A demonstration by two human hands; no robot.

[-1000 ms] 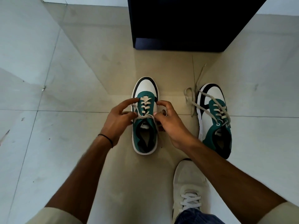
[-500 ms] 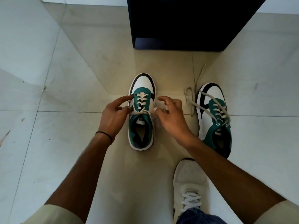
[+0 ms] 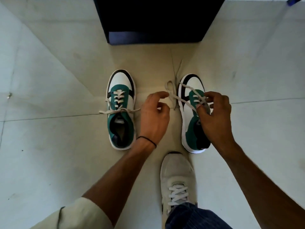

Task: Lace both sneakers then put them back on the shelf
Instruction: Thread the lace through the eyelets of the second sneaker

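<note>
Two green, white and black sneakers stand on the tiled floor, toes pointing away from me. The left sneaker (image 3: 121, 111) is laced, its lace crossed at the top with both ends lying out sideways. My left hand (image 3: 155, 116) hovers between the shoes, fingers apart, its index fingertip by the loose lace (image 3: 175, 97) of the right sneaker (image 3: 189, 113). My right hand (image 3: 212, 113) sits over that shoe's tongue and pinches the lace there, hiding the upper eyelets.
A dark shelf unit (image 3: 156, 22) stands on the floor just beyond the shoes. My own foot in a pale grey shoe (image 3: 177, 176) rests right behind the right sneaker. Bare floor tiles (image 3: 49, 146) spread to both sides.
Both hands let go of the left sneaker's lace and moved right to the right sneaker. My right hand now grips that shoe's lace.
</note>
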